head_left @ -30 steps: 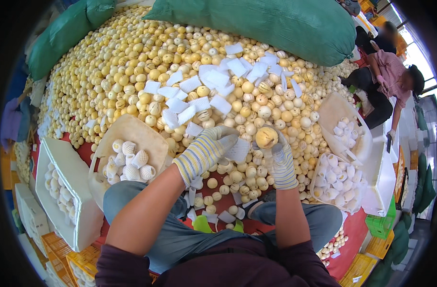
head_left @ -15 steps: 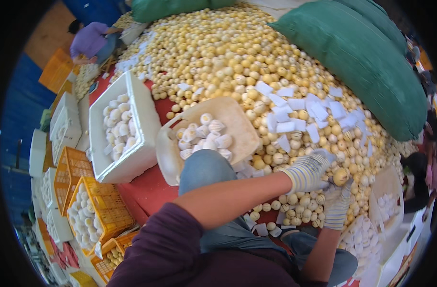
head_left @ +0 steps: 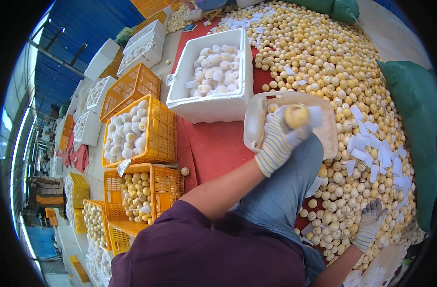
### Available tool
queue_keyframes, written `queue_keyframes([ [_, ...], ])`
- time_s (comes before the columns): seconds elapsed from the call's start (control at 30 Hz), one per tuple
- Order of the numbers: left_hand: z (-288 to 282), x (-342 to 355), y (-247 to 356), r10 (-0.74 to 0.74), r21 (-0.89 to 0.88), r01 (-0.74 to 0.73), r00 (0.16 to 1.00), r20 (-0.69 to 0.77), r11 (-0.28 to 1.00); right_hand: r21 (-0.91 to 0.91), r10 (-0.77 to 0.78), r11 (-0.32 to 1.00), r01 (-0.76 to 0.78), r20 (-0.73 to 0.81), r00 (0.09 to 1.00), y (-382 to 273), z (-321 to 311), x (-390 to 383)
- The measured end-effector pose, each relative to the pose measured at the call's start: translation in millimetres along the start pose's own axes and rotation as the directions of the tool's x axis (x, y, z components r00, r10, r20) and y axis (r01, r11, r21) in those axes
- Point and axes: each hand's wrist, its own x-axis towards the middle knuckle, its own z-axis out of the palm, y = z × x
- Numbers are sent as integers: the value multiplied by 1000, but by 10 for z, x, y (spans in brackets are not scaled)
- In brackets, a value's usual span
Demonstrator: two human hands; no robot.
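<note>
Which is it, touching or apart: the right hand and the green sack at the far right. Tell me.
Apart. The head view shows part of the fruit pile between the right hand and the green sack.

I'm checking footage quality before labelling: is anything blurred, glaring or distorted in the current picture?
Head view: the pepino melon is blurred, likely by motion, as is the left hand holding it; head view: the open right hand looks crisper; head view, left rim: a bright patch is washed out; head view, edges: fisheye bending, with black corners.
</note>
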Motion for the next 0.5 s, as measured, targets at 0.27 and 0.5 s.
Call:
queue_keyframes([
  [0.27,-3860,-1515,908,180,169,-99,118,-977,981,226,152,971,-75,-346,926,635,-1233,26],
  [0.5,-5234,-2492,1373,68,26,-118,374,-925,993,273,132,961,-43,-317,939,711,-1250,-65],
])
